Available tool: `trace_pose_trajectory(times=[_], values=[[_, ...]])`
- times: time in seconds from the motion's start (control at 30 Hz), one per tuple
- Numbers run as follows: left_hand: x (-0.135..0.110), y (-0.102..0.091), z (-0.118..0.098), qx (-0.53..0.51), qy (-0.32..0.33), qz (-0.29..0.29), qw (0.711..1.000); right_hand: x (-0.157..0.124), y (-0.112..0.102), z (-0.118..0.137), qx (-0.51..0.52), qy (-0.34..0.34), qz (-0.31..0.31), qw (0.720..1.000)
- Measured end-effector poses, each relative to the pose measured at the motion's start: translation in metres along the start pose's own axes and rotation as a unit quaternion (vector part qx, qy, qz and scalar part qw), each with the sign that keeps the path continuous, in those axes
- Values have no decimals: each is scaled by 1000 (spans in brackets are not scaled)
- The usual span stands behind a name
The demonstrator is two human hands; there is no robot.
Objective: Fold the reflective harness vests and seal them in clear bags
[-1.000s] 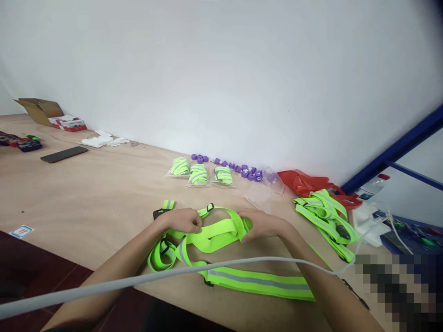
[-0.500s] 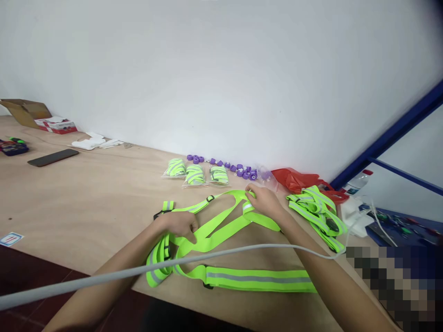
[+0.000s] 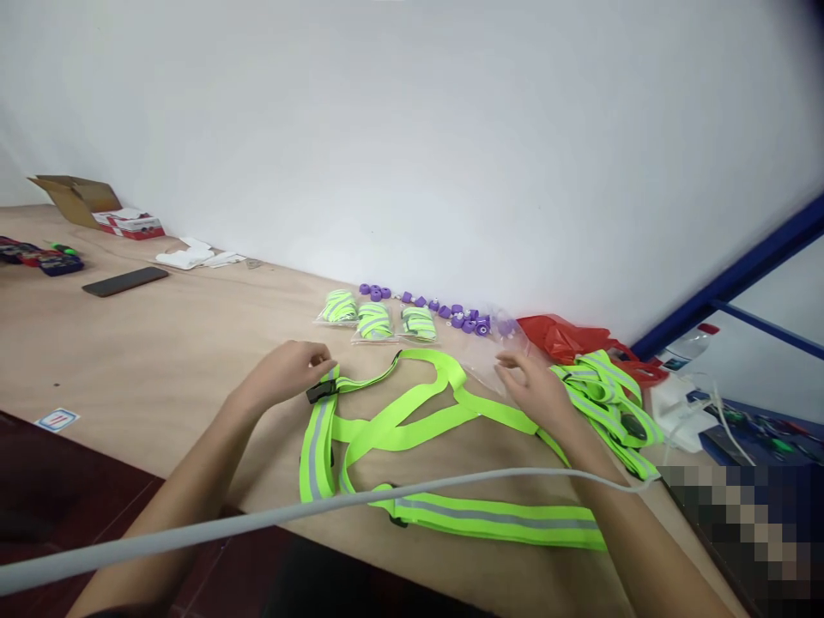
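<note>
A neon-yellow reflective harness (image 3: 412, 433) with grey stripes lies spread on the table, its straps crossing in the middle. My left hand (image 3: 283, 375) pinches a striped strap end (image 3: 333, 374) just above a black buckle (image 3: 322, 391) at the harness's left side. Over the right side of the harness hovers my right hand (image 3: 534, 390), thumb and fingers apart, holding nothing that I can see. A clear plastic bag (image 3: 482, 354) lies by its fingertips; whether they touch is unclear. A wide striped belt section (image 3: 502, 519) runs along the near side.
Several bagged strap bundles (image 3: 373, 321) and purple wheels (image 3: 458, 316) sit near the wall. Right of my hand are a loose strap pile (image 3: 608, 399), a red bag (image 3: 560, 337) and a bottle (image 3: 692, 345). A white cable (image 3: 322, 505) crosses in front of my arms.
My left hand has moved up and left from the crossed straps to the strap end by the buckle. My right hand has let go of the top strap and shifted right. The left straps are straighter.
</note>
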State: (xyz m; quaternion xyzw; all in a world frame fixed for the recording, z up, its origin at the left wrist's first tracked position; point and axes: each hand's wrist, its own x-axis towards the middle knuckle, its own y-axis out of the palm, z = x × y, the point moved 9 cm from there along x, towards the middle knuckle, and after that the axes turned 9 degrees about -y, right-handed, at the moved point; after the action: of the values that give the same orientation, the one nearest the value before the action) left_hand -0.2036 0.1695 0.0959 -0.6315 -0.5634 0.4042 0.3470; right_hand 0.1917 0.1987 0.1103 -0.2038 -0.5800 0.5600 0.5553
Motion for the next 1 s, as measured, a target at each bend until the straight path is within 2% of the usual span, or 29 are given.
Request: trace_pose_trajectory(times=[0.07, 0.17, 0.3, 0.47, 0.6, 0.73, 0.83, 0.93, 1.0], values=[[-3, 3, 23, 30, -50, -1, 998, -27, -20, -26, 8, 36, -53, 998], [-10, 23, 40, 50, -88, 29, 994, -78, -30, -59, -5, 84, -55, 995], [-14, 41, 41, 37, -107, 32, 993, -151, -33, -71, -20, 72, -36, 997], [-5, 47, 30, 45, -76, 19, 996, -228, -28, -75, -27, 155, 37, 987], [2, 37, 25, 64, -70, -10, 995, -251, -20, -51, 41, 188, 74, 978], [9, 12, 12, 68, -45, -61, 995, -254, 7, -10, 126, 228, 179, 949], [12, -13, -11, 44, -2, -116, 992, -246, 27, 26, 206, 233, 224, 924], [14, -35, -37, 22, 24, -155, 987, -230, 41, 61, 297, 225, 225, 901], [16, -44, -56, 10, 38, -166, 985, -223, 54, 86, 379, 230, 221, 869]])
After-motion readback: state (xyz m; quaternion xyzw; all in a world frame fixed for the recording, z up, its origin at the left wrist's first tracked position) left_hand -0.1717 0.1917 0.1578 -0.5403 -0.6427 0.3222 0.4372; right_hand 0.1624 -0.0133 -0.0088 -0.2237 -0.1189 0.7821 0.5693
